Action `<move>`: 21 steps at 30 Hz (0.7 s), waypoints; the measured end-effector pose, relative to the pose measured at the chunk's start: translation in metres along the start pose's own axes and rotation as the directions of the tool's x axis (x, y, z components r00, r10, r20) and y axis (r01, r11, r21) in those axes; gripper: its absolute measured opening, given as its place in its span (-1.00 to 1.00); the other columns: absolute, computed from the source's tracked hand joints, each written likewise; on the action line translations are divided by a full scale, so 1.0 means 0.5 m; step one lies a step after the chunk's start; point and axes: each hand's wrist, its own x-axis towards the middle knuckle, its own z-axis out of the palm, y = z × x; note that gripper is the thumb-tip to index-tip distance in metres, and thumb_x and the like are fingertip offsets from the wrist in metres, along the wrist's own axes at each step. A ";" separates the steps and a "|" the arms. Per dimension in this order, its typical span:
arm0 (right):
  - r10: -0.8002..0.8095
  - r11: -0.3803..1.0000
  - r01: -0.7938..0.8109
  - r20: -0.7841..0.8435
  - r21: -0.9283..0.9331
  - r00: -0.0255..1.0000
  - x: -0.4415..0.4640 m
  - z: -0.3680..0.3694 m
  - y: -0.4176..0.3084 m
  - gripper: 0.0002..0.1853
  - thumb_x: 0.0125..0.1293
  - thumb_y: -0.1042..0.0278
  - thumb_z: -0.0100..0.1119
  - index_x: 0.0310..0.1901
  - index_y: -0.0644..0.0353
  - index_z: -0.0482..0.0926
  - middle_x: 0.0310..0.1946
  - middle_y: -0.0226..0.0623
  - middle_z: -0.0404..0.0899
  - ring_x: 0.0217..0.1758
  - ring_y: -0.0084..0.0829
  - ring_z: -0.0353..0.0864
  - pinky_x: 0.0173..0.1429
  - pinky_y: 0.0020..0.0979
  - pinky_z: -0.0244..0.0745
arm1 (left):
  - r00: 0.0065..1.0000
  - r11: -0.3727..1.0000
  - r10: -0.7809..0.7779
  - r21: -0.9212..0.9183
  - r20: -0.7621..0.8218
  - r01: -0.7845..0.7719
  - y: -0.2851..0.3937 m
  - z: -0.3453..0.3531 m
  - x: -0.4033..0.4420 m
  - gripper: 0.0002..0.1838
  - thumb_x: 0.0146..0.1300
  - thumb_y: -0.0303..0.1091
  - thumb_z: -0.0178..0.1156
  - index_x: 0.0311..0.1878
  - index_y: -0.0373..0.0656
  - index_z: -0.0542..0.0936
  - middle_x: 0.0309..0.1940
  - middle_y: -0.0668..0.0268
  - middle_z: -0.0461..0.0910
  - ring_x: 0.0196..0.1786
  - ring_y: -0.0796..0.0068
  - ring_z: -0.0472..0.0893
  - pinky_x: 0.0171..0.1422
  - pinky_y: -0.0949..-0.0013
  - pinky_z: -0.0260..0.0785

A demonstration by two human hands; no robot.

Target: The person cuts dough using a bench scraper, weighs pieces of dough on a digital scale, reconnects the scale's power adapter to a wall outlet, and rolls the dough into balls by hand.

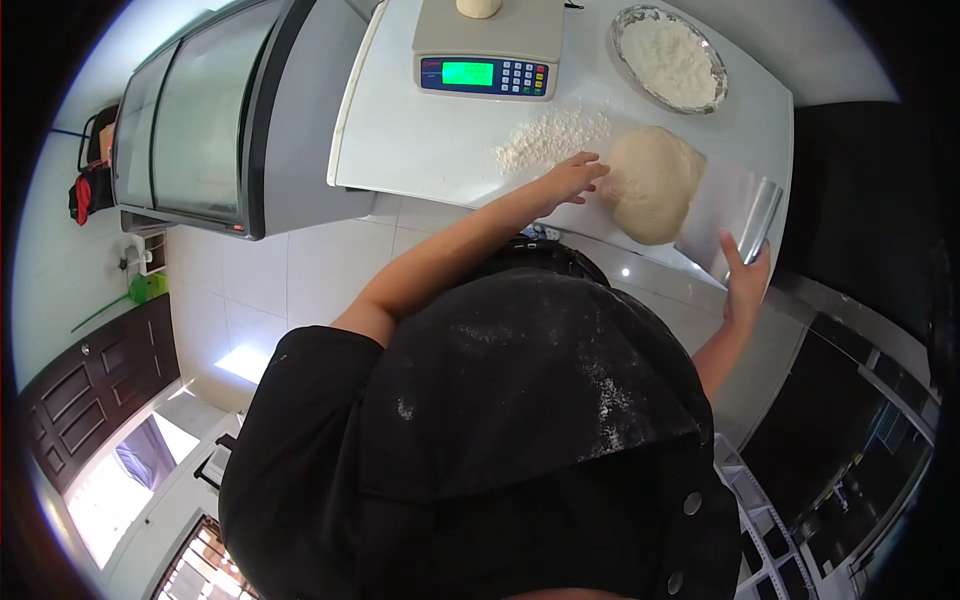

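Note:
A large pale lump of dough lies on the white table near its front edge. My right hand grips the rolled metal handle of a bench scraper, whose flat blade is against the right side of the dough. To the left of the dough, my left hand is held with fingers apart and nothing in them. Its fingertips are close to the dough; I cannot tell whether they touch it. Loose flour is scattered just beyond that hand.
A digital scale with a lit green display stands at the back, a small dough piece on its pan. A round foil-like bowl of flour sits at the back right. Left of the table is a glass-topped display freezer.

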 end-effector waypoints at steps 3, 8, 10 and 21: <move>0.005 0.999 -0.003 0.059 -0.036 0.998 -0.024 0.042 -0.017 -0.40 0.06 0.12 0.36 0.02 0.37 0.39 -0.16 -0.07 0.52 -0.15 -0.30 0.51 0.01 -0.41 0.38 | 0.988 0.967 0.153 0.201 0.031 -0.156 0.011 -0.035 -0.006 -0.46 0.23 -0.17 0.11 0.26 -0.09 0.32 0.09 0.12 0.42 0.07 0.28 0.43 0.08 0.26 0.34; -0.033 0.999 0.033 0.019 0.000 0.999 -0.048 0.058 -0.023 -0.43 0.06 0.11 0.36 -0.03 0.35 0.41 -0.20 -0.11 0.52 -0.18 -0.33 0.48 0.00 -0.41 0.36 | 0.625 0.521 0.773 0.669 -0.107 -0.530 0.195 -0.216 0.058 -0.67 0.18 -0.23 0.19 0.03 -0.03 0.56 -0.23 0.33 0.63 -0.24 0.49 0.57 -0.15 0.46 0.42; -0.024 1.000 0.024 0.009 -0.005 1.000 -0.059 0.064 -0.025 -0.43 0.06 0.11 0.36 -0.03 0.35 0.41 -0.20 -0.11 0.52 -0.18 -0.33 0.48 0.00 -0.41 0.36 | 0.698 0.482 0.707 0.801 -0.116 -0.355 0.329 -0.297 0.068 -0.64 0.10 -0.23 0.25 -0.06 -0.17 0.56 -0.21 0.09 0.56 -0.13 0.17 0.54 -0.01 0.28 0.41; 0.035 0.999 -0.035 -0.062 -0.002 0.997 -0.117 0.093 -0.024 -0.46 0.06 0.12 0.36 -0.06 0.34 0.42 -0.23 -0.15 0.52 -0.21 -0.35 0.48 -0.03 -0.42 0.37 | 0.782 -0.153 0.601 0.984 0.164 -0.089 0.434 -0.418 0.215 -0.51 -0.05 -0.09 0.34 -0.02 -0.02 0.55 -0.18 0.09 0.56 -0.13 0.11 0.53 0.02 0.15 0.39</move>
